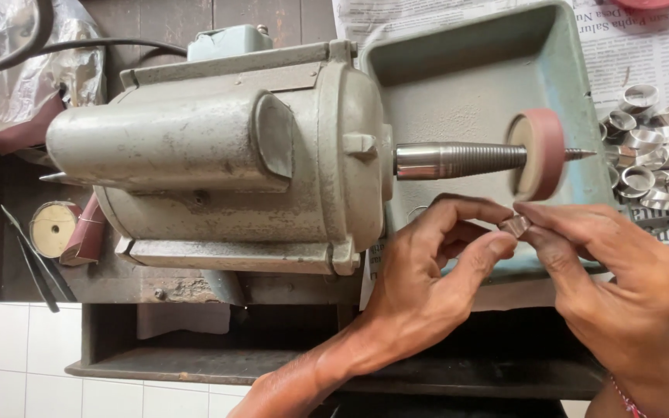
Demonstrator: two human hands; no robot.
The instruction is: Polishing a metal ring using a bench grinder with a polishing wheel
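Motor [218, 155] is sitting left of the wheel [540, 153], tray [466, 70] lying behind the wheel, ring pile [660, 147] lying right of it. Both hands, left [427, 279] and right [621, 271], are pinching one ring [516, 225] between fingertips, holding it just below the wheel's rim.

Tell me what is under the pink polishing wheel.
Under the pink polishing wheel lies the green tray, its floor dusty. Both hands, left and right, cover its near edge, pinching a small metal ring.
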